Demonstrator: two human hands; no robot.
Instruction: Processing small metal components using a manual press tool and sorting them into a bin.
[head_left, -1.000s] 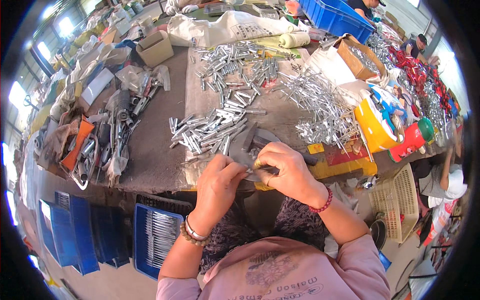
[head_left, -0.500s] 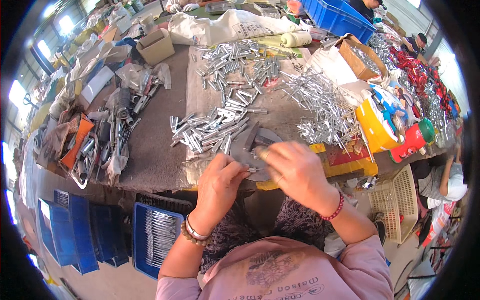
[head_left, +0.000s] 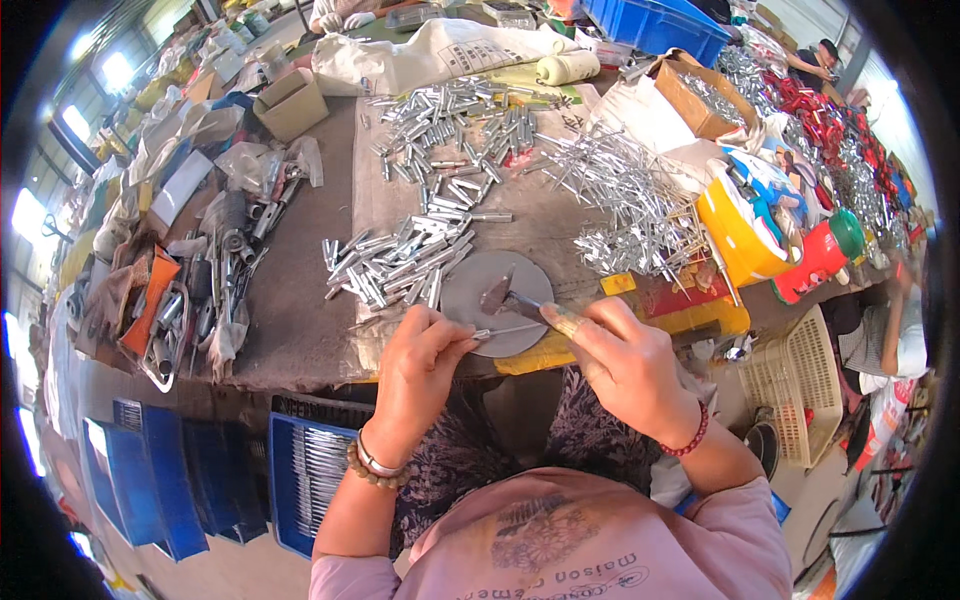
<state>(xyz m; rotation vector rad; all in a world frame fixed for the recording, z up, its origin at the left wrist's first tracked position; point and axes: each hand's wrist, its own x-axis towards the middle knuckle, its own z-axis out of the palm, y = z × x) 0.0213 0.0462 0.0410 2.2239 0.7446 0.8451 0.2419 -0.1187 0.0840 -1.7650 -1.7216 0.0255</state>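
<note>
My left hand (head_left: pixel 412 368) pinches a short silver metal tube (head_left: pixel 482 334) with a thin rod running out of it to the right, over the near edge of a round grey metal plate (head_left: pixel 462 290). In my right hand (head_left: pixel 625 365) is the short handle of a hammer, its dark head (head_left: pixel 495 294) tilted above the plate and slightly blurred. My right fingers close round the handle. Just beyond the plate on the left lies a loose heap of silver metal tubes (head_left: pixel 405 262). Thin silver rods (head_left: pixel 640 215) with wider ends are piled to the right.
A yellow container (head_left: pixel 735 245) and a red jar (head_left: pixel 815 270) with a green lid stand at the right. Tools in bags (head_left: pixel 215 270) crowd the left. Below the table's edge are a blue crate (head_left: pixel 285 480) of metal parts and a cream basket (head_left: pixel 800 390). A gloved person works across the table.
My right hand has drawn back to the right and now grips the hammer, whose head has swung over the plate. My left hand still pinches the tube. The whole view has shifted slightly.
</note>
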